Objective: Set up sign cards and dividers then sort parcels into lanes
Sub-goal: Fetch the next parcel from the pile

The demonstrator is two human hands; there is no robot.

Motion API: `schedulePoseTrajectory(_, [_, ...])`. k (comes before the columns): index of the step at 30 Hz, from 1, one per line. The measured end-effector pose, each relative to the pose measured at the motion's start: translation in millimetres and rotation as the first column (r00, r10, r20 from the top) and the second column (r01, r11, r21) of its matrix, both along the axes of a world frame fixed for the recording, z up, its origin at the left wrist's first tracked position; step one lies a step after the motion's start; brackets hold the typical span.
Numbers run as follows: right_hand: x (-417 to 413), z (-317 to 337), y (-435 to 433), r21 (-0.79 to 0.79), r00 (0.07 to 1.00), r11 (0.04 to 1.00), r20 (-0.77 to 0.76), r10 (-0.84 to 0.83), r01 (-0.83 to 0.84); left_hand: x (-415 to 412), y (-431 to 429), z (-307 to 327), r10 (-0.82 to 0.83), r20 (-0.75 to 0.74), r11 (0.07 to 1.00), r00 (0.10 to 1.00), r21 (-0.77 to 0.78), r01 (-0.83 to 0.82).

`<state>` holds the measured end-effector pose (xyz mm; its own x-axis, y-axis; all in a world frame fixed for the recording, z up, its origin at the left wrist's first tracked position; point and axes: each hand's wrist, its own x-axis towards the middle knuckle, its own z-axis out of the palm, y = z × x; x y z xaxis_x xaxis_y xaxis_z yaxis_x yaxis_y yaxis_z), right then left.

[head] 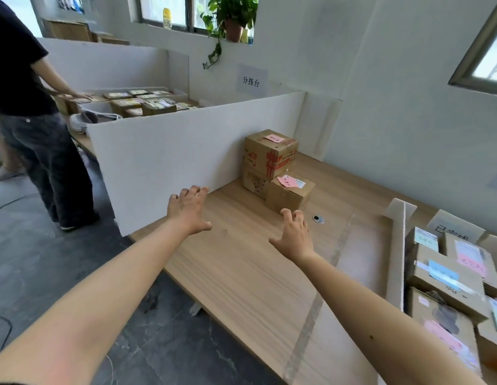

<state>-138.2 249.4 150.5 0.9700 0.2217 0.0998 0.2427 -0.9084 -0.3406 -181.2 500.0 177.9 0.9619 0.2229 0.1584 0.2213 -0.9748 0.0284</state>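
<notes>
A tall white divider board [169, 151] stands upright along the left edge of the wooden table [241, 273]. Against its far end, a cardboard parcel [269, 150] with a pink note sits on top of another parcel [254, 180], and a smaller parcel [290, 191] with a pink note stands beside them. My left hand [190, 209] reaches forward with spread fingers, its fingertips close to the divider's lower edge. My right hand [293, 234] hovers over the table with fingers loosely bent, just short of the small parcel. Neither hand holds anything.
A low white divider strip [397, 245] lies across the table at right, with several labelled parcels [447, 276] behind it. A person in dark clothes [30, 112] stands at the left by another table of parcels [142, 102]. A sign [251, 80] hangs on the wall.
</notes>
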Motion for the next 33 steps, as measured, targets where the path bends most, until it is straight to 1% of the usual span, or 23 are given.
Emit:
schedulePoseTrajectory(6, [4.0,-1.7,18.8,0.053,0.998,0.997,-0.039,-0.057,0.059,22.6,18.1,1.4,-0.063,-0.001,0.998,0.998,-0.011,0.063])
schedulePoseTrajectory(14, [34.4,4.2,30.7,0.122,0.996,0.989,-0.055,-0.077,0.083,68.3,27.1,5.7,-0.131,0.029,0.987,0.991,-0.087,0.133])
schedulePoseTrajectory(23, [110.5,-1.5,42.1,0.128,0.980,0.976,-0.116,-0.164,0.179,148.4,37.4,2.0,-0.189,-0.008,0.967,0.982,-0.175,0.185])
schedulePoseTrajectory(28, [167.1,-1.0,48.9,0.218,0.964,0.945,-0.163,-0.211,0.244,211.2,44.3,1.8,-0.223,-0.032,0.954,0.974,-0.215,0.211])
schedulePoseTrajectory(30, [190.3,-1.5,51.0,0.267,0.957,0.926,-0.185,-0.223,0.267,237.2,45.5,1.9,-0.220,-0.034,0.941,0.975,-0.272,0.203])
schedulePoseTrajectory(31, [201.1,-1.6,51.9,0.291,0.953,0.915,-0.203,-0.226,0.279,249.2,44.9,1.4,-0.213,-0.038,0.923,0.976,-0.337,0.188])
schedulePoseTrajectory(33, [225.9,-0.7,53.6,0.334,0.942,0.893,-0.248,-0.225,0.301,277.1,41.4,0.8,-0.205,-0.033,0.836,0.978,-0.526,0.157])
